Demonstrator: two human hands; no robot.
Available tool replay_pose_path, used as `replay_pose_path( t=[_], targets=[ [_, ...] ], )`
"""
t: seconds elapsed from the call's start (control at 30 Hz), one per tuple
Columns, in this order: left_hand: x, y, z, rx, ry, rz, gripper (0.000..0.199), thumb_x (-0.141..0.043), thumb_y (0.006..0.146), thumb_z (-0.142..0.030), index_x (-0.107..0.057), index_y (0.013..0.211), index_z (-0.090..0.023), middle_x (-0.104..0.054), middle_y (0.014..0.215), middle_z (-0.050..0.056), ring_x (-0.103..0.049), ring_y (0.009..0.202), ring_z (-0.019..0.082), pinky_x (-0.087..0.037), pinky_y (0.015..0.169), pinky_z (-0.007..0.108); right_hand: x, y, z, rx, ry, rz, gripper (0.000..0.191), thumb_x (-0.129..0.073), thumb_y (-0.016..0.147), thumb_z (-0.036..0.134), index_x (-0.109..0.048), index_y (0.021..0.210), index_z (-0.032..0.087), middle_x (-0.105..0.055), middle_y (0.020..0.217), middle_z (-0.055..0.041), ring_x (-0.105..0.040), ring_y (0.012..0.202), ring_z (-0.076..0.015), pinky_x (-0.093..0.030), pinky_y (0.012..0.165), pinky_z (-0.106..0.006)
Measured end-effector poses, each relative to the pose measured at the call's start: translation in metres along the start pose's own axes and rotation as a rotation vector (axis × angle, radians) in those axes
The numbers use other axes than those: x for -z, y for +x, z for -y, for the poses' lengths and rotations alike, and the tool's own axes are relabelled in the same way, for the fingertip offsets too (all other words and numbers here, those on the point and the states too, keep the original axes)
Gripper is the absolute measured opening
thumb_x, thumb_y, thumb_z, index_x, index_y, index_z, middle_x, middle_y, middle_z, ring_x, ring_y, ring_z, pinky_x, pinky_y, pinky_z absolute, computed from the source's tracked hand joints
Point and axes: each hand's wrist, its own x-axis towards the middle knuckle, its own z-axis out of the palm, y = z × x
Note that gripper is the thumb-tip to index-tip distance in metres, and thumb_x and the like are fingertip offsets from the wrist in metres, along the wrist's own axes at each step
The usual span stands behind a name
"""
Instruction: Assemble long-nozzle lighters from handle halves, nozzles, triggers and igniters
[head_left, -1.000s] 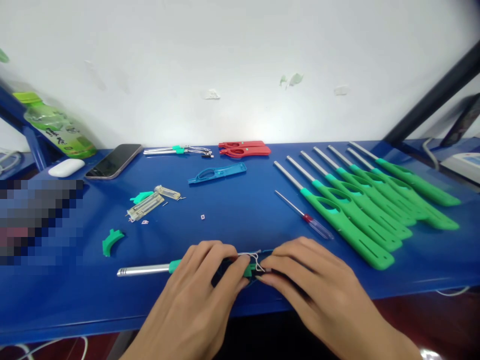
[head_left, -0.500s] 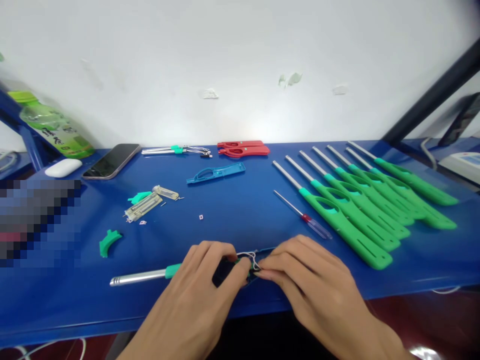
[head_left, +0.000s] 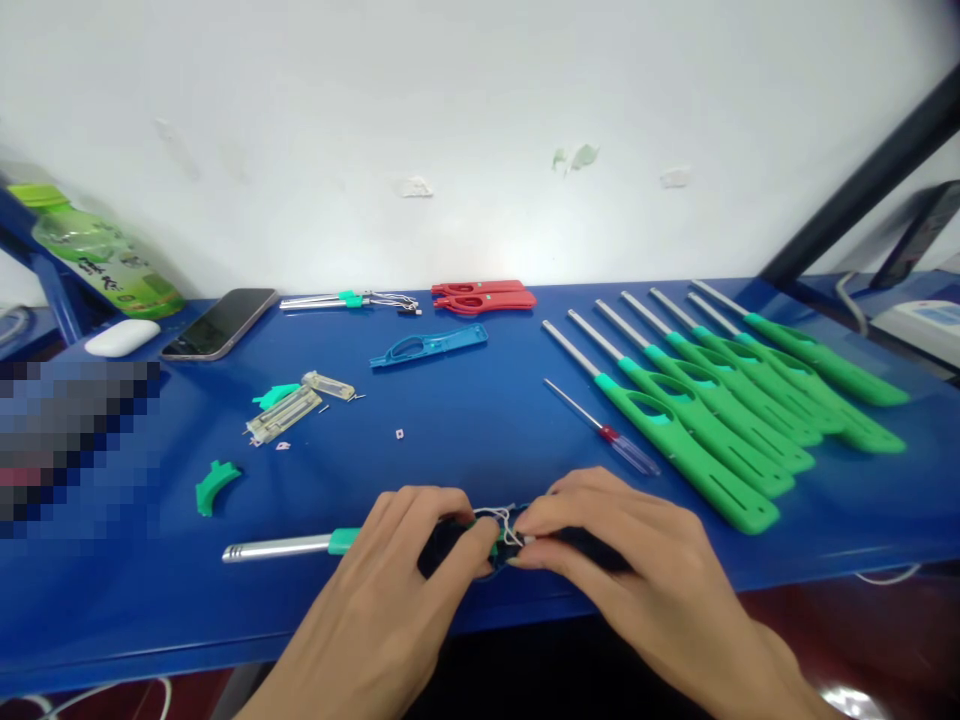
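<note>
In front of me lies a partly open stick lighter [head_left: 285,548], its metal tube pointing left and a green collar at the tube's base. My left hand [head_left: 409,570] is closed around its handle, holding it down on the table. Thin white wires [head_left: 501,513] loop out of the blue handle shell between my two hands. My right hand [head_left: 630,545] pinches a small whitish part beside these wires, over the right part of the shell. Fingers hide most of the shell. Nearby on the right lies a screwdriver [head_left: 630,450] with a clear and red handle.
Several green stick lighters [head_left: 690,440] lie in a row at right. Red shell halves [head_left: 484,298], a blue shell half [head_left: 431,345] and tube assemblies [head_left: 322,301] are at the back. Clear fuel tanks [head_left: 289,412], a green trigger [head_left: 217,487], a phone [head_left: 220,323] and a bottle [head_left: 105,255] are left.
My right fingertips have shifted slightly and now show a small whitish part between them. The view has moved a little; my left hand keeps its hold on the lighter.
</note>
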Motion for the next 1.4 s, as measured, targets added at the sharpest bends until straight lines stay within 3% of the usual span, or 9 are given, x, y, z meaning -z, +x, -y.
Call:
replay_pose_path(
  t=[0.4, 0.6, 0.73, 0.87, 1.1, 1.4],
  targets=[
    [-0.0019, -0.001, 0.001, -0.033, 0.019, -0.009, 0.039, -0.048, 0.103, -0.001, -0.059, 0.137, -0.017, -0.059, 0.122, 0.013, -0.054, 0.102, 0.023, -0.055, 0.083, 0.038, 0.0018, -0.0037, -0.0058, 0.111, -0.04, 0.043, 0.014, -0.062, 0.105, 0.014, -0.073, 0.106, 0.023, -0.082, 0.095, 0.0025, -0.073, 0.085, -0.014, -0.059, 0.088, -0.028],
    [0.0002, -0.0031, 0.0018, -0.024, 0.029, 0.005, 0.04, -0.046, 0.104, -0.008, -0.056, 0.14, -0.023, -0.06, 0.114, 0.008, -0.055, 0.094, 0.021, -0.056, 0.075, 0.033, 0.0028, -0.0042, -0.0053, 0.03, -0.062, 0.04, 0.006, -0.072, 0.1, 0.019, -0.074, 0.098, 0.024, -0.081, 0.087, 0.0029, -0.074, 0.076, -0.0144, -0.06, 0.076, -0.025],
    [0.0004, -0.0036, 0.0016, -0.029, 0.029, -0.002, 0.042, -0.046, 0.101, -0.006, -0.056, 0.139, -0.021, -0.06, 0.112, 0.009, -0.055, 0.093, 0.022, -0.056, 0.076, 0.034, 0.0037, -0.0051, -0.004, 0.018, -0.062, 0.088, 0.013, -0.065, 0.105, 0.019, -0.076, 0.1, 0.024, -0.08, 0.094, 0.0009, -0.075, 0.083, -0.014, -0.059, 0.079, -0.025],
    [0.0006, -0.0031, 0.0014, -0.016, 0.036, 0.015, 0.041, -0.048, 0.101, -0.008, -0.058, 0.138, -0.022, -0.06, 0.113, 0.009, -0.056, 0.093, 0.023, -0.056, 0.075, 0.035, 0.0031, -0.0066, -0.0046, -0.024, -0.151, 0.096, 0.024, -0.057, 0.109, 0.028, -0.079, 0.099, 0.026, -0.072, 0.097, -0.0034, -0.07, 0.081, -0.014, -0.057, 0.072, -0.026],
    [0.0018, 0.0, -0.0024, -0.001, 0.033, -0.011, 0.042, -0.042, 0.101, -0.004, -0.06, 0.134, -0.022, -0.06, 0.109, 0.008, -0.054, 0.088, 0.021, -0.053, 0.072, 0.033, -0.0012, -0.0024, -0.004, -0.087, -0.054, 0.092, 0.017, -0.066, 0.105, 0.027, -0.073, 0.09, 0.024, -0.074, 0.087, 0.002, -0.069, 0.077, -0.013, -0.054, 0.075, -0.026],
    [0.0004, 0.0016, -0.0025, -0.02, 0.041, -0.011, 0.038, -0.042, 0.102, -0.004, -0.061, 0.133, -0.017, -0.059, 0.108, 0.011, -0.053, 0.089, 0.022, -0.051, 0.071, 0.035, -0.0002, -0.0055, -0.0029, 0.004, -0.094, 0.092, 0.022, -0.059, 0.108, 0.026, -0.074, 0.093, 0.022, -0.076, 0.09, 0.0001, -0.071, 0.079, -0.0131, -0.055, 0.077, -0.027]
  ],
)
